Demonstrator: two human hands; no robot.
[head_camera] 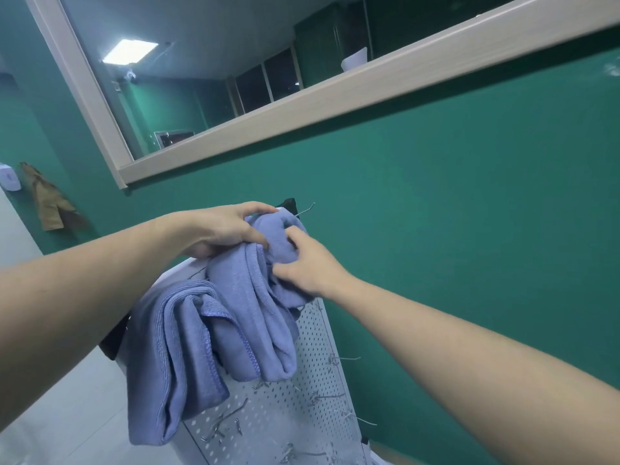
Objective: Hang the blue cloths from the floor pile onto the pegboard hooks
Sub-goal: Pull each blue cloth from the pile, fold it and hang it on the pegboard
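A white pegboard (302, 397) with several metal hooks stands tilted in the lower middle of the head view. One blue cloth (171, 357) hangs folded over its upper left. A second blue cloth (258, 313) is bunched at the board's top, its upper end near a thin metal hook (306, 209) that sticks out to the right. My left hand (224, 229) grips the top of this cloth from the left. My right hand (308, 263) pinches its folds from the right. The floor pile is out of view.
A green wall (469, 229) rises right behind the pegboard, with a wood-framed window (335, 105) above. A brown garment (47, 199) and a white dispenser (10, 179) hang on the wall at far left. Pale floor (67, 414) shows at lower left.
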